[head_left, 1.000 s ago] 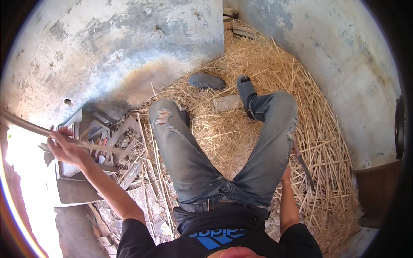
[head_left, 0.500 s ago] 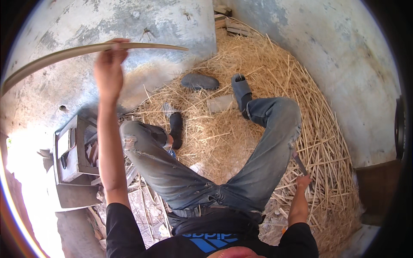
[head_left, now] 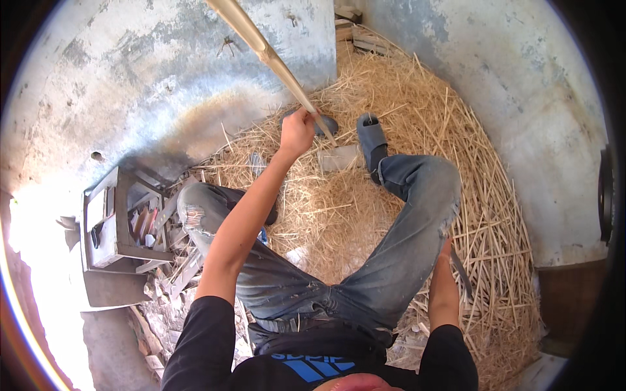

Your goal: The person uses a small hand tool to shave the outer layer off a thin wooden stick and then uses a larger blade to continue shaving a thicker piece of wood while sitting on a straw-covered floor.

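Note:
A long pale bamboo strip (head_left: 266,53) slants down from the top edge of the view toward the straw, and my left hand (head_left: 298,133) is closed around it near its lower end. Behind that hand lies a grey oval object (head_left: 326,130). My right hand (head_left: 445,249) is low beside my right knee; the knee hides most of its fingers. A dark blade (head_left: 464,277) shows next to it on the straw, and I cannot tell whether the hand grips it.
I sit with bent legs (head_left: 411,228) on straw (head_left: 489,215) and debris. A worn wooden box (head_left: 120,260) holding scraps stands at the left beside a bright opening. Weathered walls (head_left: 508,98) surround the straw; a grey block (head_left: 339,159) lies near my right foot.
My left hand swung from the far left up and rightward, then down toward the middle; the strip turned from lengthwise across the view to a steep slant. My right hand shifted beside the knee.

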A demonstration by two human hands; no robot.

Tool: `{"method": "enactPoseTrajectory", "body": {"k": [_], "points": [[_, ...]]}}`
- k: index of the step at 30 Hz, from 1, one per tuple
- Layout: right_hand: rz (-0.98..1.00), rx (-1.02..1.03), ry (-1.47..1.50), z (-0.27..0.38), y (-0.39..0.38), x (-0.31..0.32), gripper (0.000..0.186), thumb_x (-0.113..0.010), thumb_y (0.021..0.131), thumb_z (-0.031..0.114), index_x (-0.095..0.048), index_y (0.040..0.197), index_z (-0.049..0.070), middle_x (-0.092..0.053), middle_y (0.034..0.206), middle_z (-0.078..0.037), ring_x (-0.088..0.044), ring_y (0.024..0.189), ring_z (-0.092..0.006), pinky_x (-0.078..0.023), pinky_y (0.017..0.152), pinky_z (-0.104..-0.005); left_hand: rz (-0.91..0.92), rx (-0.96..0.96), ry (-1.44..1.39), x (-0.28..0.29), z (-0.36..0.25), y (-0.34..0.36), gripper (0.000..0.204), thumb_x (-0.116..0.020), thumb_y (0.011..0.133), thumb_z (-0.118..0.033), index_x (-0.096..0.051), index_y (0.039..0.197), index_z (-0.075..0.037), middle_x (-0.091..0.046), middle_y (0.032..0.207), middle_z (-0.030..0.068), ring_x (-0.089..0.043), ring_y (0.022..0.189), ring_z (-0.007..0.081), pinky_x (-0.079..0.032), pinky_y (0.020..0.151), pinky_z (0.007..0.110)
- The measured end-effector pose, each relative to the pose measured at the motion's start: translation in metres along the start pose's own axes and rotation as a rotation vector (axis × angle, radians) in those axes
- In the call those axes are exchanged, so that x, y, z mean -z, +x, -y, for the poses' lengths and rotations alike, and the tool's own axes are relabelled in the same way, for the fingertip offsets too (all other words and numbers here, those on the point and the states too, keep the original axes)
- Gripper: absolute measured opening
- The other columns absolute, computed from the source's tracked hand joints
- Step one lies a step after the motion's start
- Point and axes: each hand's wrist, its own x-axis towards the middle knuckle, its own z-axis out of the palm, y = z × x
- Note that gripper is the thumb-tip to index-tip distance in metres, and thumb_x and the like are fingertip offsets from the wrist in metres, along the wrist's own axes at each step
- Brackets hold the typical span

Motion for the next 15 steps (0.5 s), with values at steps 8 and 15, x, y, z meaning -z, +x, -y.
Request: {"method": "enactPoseTrajectory", "body": {"k": [8, 15], "points": [[0.094, -0.013, -0.153, 0.001, -0.016, 0.006, 0.047, -0.054, 0.099, 0.037, -0.062, 0.134, 0.006, -0.054, 0.143, -0.028, -0.054, 0.131, -0.0465, -0.044, 0.109, -0.0520, -0.044, -0.096, -0.066, 0.063, -0.046, 0.021, 0.021, -0.058, 0.102, -0.010, -0.071, 0.113, 0.002, -0.077, 0.092, 0.0178, -0.077, 0.087, 0.0220, -0.061, 0.075, 0.035], [0.170, 0.093, -0.296, 0.059, -0.057, 0.026, 0.048, -0.063, 0.092, 0.032, -0.063, 0.130, 0.003, -0.065, 0.129, -0.027, -0.062, 0.121, -0.0438, -0.049, 0.102, -0.0515, 0.122, -0.053, 0.104, 0.067, -0.033, 0.011, 0.022, -0.056, 0.104, -0.012, -0.067, 0.116, 0.002, -0.076, 0.092, 0.0199, -0.078, 0.088, 0.0286, -0.061, 0.077, 0.039]]}}
